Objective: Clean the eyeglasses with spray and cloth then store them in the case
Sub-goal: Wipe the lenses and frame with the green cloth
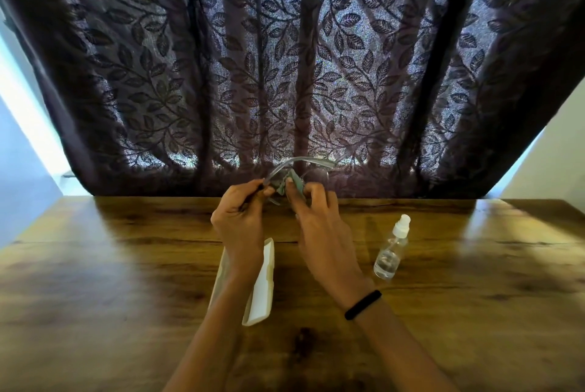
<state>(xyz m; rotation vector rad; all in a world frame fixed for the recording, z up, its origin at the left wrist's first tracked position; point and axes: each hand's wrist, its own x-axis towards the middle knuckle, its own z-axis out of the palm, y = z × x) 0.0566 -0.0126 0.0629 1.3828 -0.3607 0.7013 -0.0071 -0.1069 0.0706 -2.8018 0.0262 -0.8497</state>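
Clear-framed eyeglasses [311, 164] are held up above the far side of the wooden table [126, 265], their temples pointing away to the right. My left hand [240, 217] pinches the frame at its left end. My right hand [319, 227] pinches a small grey-green cloth [292, 183] against the left lens. A white glasses case [258, 290] lies open on the table under my left wrist. A clear spray bottle [391, 249] with a white nozzle stands to the right of my right hand.
A dark leaf-patterned curtain [285, 59] hangs right behind the table's far edge. Bright wall shows at both sides. A black band circles my right wrist [362, 304].
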